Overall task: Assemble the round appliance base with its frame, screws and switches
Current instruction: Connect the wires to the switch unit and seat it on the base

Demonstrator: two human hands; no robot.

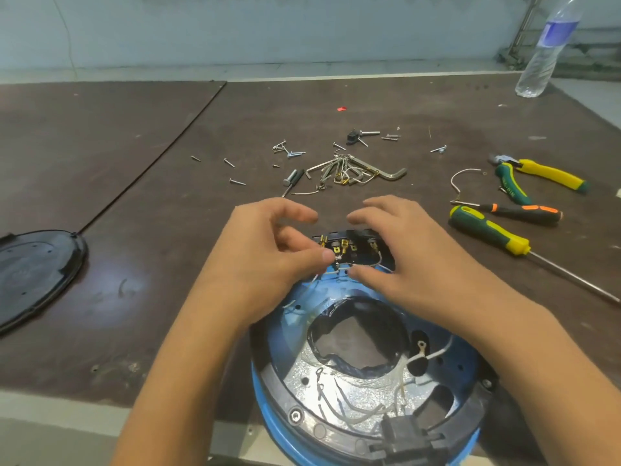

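The blue base (289, 314) sits right in front of me on the bench, the switch block (356, 248) at its far rim. My left hand (265, 250) pinches the end of a thin wire (340, 268) by the brass tabs. My right hand (413, 250) cups the block, thumb on its near edge. I reckon the connector must go straight onto its tab, so I should brace the block, push squarely and not bend the tab. The screws (285, 149) lie well beyond.

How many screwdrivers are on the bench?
2 clear: green-yellow screwdriver beside the right hand, black-orange screwdriver just beyond it. Possibly a small third by the hex keys.
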